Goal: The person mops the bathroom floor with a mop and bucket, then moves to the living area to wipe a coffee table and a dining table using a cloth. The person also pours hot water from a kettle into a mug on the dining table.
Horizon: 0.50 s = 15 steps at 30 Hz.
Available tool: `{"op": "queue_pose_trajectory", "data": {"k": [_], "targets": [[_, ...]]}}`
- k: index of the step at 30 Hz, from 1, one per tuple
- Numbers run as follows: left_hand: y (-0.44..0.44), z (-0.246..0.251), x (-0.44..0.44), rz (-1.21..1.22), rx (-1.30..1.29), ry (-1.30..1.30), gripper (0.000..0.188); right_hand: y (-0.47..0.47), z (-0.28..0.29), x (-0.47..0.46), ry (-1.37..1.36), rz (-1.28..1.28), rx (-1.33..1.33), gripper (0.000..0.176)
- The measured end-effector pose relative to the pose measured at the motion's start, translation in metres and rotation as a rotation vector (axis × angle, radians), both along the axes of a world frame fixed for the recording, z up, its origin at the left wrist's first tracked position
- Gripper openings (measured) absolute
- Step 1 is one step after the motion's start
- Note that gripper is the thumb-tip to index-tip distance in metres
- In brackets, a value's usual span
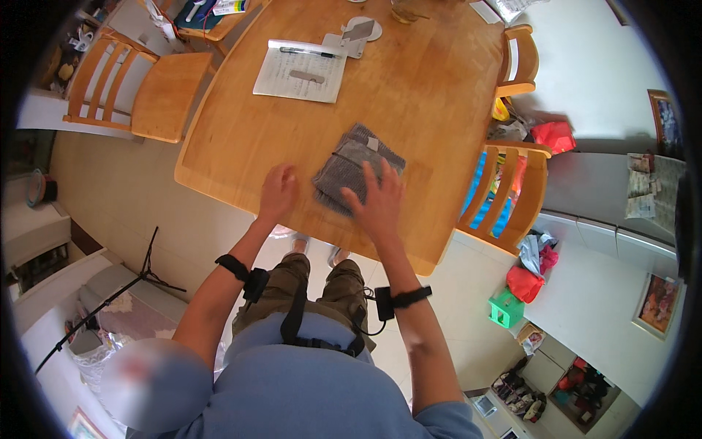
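A grey ribbed cloth, folded into a rough square with a small pale tag, lies near the front edge of the wooden table. Over its right side is my right hand, fingers spread and fingertips on or just above the fabric; exact contact is hard to tell. My left hand is above the tabletop, left of the cloth and apart from it. Its fingers are curled together, with nothing visible in them.
Farther back lie an open notebook with a pen and a small flat grey object, beside a white device stand. Wooden chairs flank the table. A black tripod stands behind left; a green stool is at right.
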State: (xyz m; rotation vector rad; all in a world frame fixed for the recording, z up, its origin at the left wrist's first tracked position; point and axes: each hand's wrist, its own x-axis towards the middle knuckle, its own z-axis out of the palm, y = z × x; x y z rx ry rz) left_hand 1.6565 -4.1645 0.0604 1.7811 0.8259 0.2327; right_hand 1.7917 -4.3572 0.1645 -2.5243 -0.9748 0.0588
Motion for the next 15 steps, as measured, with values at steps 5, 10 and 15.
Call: {"op": "queue_pose_trajectory", "data": {"k": [5,10,15], "targets": [[0.0,0.003,-0.004,-0.124,0.688,0.055,0.047,0.023,-0.045,0.007,-0.072,0.167,-0.131,0.06],[-0.023,0.0,0.01,-0.106,0.846,0.239,0.055,0.007,-0.072,0.069,-0.169,0.373,-0.049,0.06],[-0.027,-0.01,0.019,-0.071,0.94,0.318,0.058,0.016,-0.081,0.204,-0.298,0.405,-0.135,0.057]]}}
